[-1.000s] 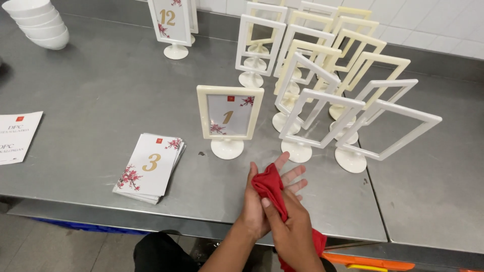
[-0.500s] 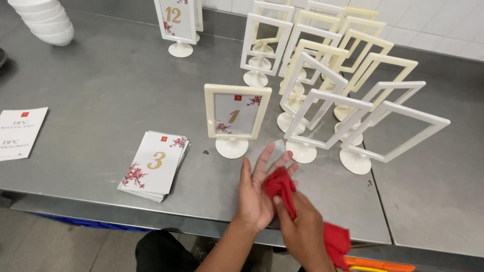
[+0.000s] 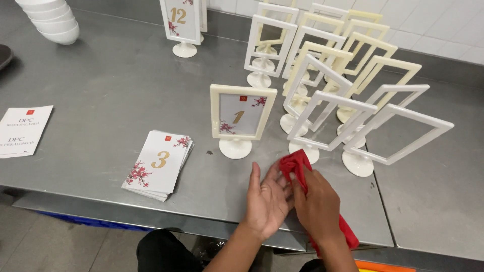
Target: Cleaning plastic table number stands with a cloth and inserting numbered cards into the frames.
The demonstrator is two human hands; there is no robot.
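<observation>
Near edge of the steel counter (image 3: 91, 75): right hand (image 3: 317, 206) fingers clamped on a red cloth (image 3: 296, 163), left hand (image 3: 267, 196) flat beneath, fingers apart. Step in hand appears to be wiping; the framed card stand (image 3: 241, 118) just beyond calls for a steady grip.

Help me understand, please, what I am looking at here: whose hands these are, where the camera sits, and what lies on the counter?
The camera sits on a person's head and looks down at their own bare hands. The right hand grips a red cloth against the open left hand. Below them is a steel counter. On it stand a framed number card, many empty white frames and a second filled frame farther back. A stack of flowered number cards, a printed sheet and stacked white bowls lie to the left.
</observation>
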